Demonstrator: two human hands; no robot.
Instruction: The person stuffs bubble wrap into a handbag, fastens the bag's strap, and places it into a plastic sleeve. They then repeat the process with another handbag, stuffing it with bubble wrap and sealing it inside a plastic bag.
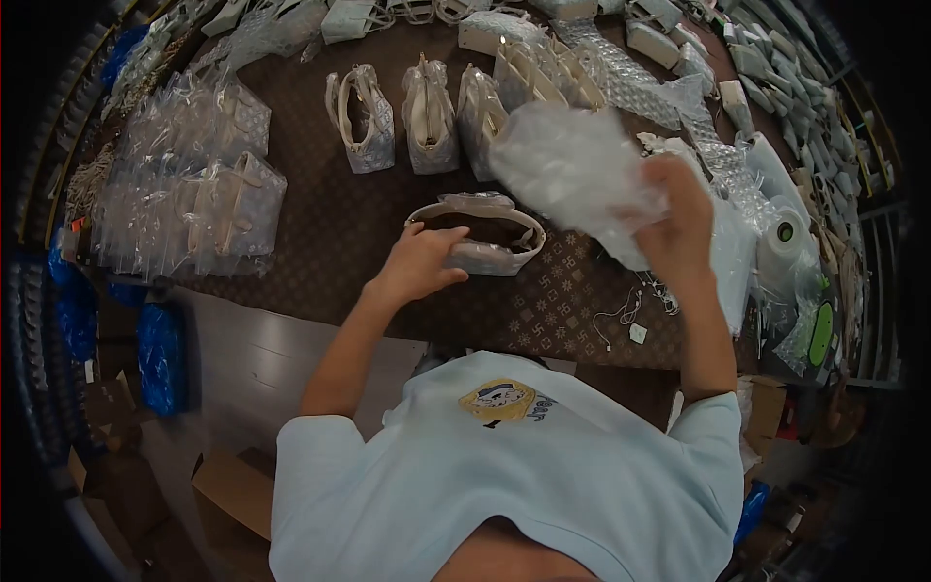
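My left hand [419,262] grips the near rim of a small silver-grey handbag [485,233] that stands open on the brown patterned table [330,233]. My right hand [679,218] is raised above the table to the right, closed on a crumpled wad of clear plastic wrap [572,170]. The wad hangs beside the open bag, slightly above it and apart from it.
Three similar handbags [361,116] stand in a row behind the open one, with more at the back. Bagged handbags [194,184] are stacked at the left. Rolls of wrap [786,242] and bubble sheets lie at the right. Cardboard boxes [238,490] sit on the floor.
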